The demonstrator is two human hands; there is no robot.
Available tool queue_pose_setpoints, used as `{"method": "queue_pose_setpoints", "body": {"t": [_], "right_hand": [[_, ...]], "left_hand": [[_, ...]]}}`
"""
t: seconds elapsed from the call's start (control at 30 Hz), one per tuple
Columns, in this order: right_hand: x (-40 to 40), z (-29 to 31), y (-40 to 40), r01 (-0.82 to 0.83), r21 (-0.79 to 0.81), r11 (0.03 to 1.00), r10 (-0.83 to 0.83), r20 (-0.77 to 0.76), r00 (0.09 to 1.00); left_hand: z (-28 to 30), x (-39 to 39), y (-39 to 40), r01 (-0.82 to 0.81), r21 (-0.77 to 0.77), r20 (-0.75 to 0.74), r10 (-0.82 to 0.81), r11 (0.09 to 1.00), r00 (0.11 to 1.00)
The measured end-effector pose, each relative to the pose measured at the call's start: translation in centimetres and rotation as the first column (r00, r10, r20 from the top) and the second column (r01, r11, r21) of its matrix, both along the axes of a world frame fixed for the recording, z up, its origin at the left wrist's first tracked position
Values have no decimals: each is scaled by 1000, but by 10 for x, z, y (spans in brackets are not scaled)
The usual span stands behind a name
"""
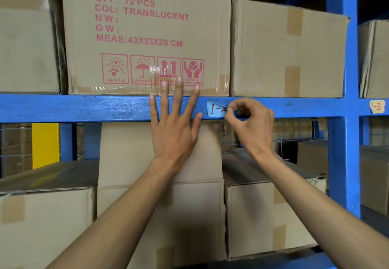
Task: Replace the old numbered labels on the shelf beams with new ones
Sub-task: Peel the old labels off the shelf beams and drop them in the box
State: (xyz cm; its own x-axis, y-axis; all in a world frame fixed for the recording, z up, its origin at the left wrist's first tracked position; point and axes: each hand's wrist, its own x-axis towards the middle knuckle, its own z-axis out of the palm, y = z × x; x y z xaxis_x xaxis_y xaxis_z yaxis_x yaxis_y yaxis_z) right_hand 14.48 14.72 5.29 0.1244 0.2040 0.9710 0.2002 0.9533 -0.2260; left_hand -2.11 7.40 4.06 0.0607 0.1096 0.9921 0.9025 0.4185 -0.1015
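A pale blue label (pixel 215 109) with red writing that starts "1-" sticks on the blue shelf beam (pixel 84 108). My right hand (pixel 250 125) pinches the label's right end between thumb and forefinger, hiding the last digit. My left hand (pixel 175 119) lies flat against the beam just left of the label, fingers spread and holding nothing. A yellowish label (pixel 376 106) marked "1-3" sits on the neighbouring beam at the far right.
Cardboard boxes fill the shelf above the beam, one printed box (pixel 145 35) in the middle and a plain one (pixel 288 49) to its right. More boxes (pixel 162 205) stand below. A blue upright post (pixel 343 79) rises at the right, a yellow post (pixel 45 144) at the lower left.
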Motion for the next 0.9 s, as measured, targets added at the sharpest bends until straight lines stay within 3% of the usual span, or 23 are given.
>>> {"method": "queue_pose_setpoints", "body": {"t": [0.2, 0.4, 0.6, 0.73, 0.9], "right_hand": [[16, -7, -9, -106, 16, 994, 106, 5, 994], [39, -21, -10, -322, -191, 927, 326, -9, 945], [85, -50, 11, -406, -341, 848, 408, -70, 910], [117, -93, 32, -401, -480, 780, 412, -88, 907], [152, -169, 59, -360, -652, 668, 387, -110, 916]], "left_hand": [[-1, 0, 1, -11, 2, 4, 11, 1000, 1000], [-2, 3, -1, -32, -24, 40, 33, 999, 999], [-18, 27, 7, 49, -35, 191, -42, 998, 981], [-78, 67, 29, 184, -188, 184, -149, 965, 971], [-181, 116, 63, 386, -482, 354, -228, 787, 907]]}}
